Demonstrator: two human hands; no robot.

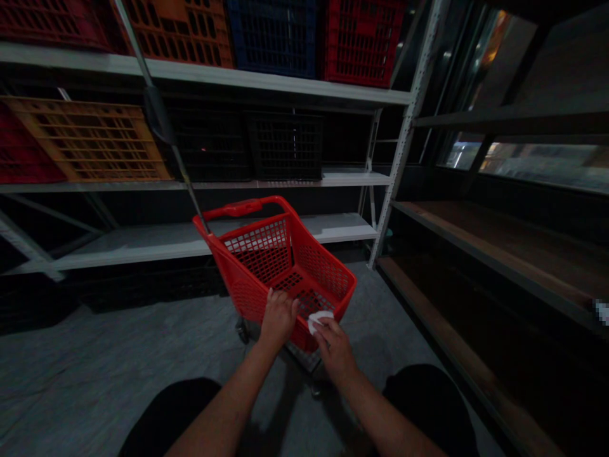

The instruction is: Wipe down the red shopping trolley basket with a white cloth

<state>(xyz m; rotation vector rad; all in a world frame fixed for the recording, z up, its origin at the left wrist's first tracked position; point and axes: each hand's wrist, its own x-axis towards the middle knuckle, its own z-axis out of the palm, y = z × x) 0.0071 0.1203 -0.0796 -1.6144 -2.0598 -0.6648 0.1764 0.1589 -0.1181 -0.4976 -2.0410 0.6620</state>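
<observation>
A red plastic shopping cart [323, 260] on wheels stands on the floor in front of me, its handle toward the back left. My left hand [280, 315] is closed over the rim at its near corner. In my right hand [335, 343] a white cloth [320, 320] is pinched between thumb and fingers. The cloth lies against the cart's near rim, right of my left hand. A grey pole [185, 174] with a dark grip [159, 114] rises from the handle side of the cart.
White metal shelving [266, 82] behind the cart holds several crates, including a yellow crate [99, 139], a blue crate [273, 38] and a black crate [285, 146]. To the right runs a rack with wooden shelves [457, 235]. My dark-clad knees flank the cart's near end.
</observation>
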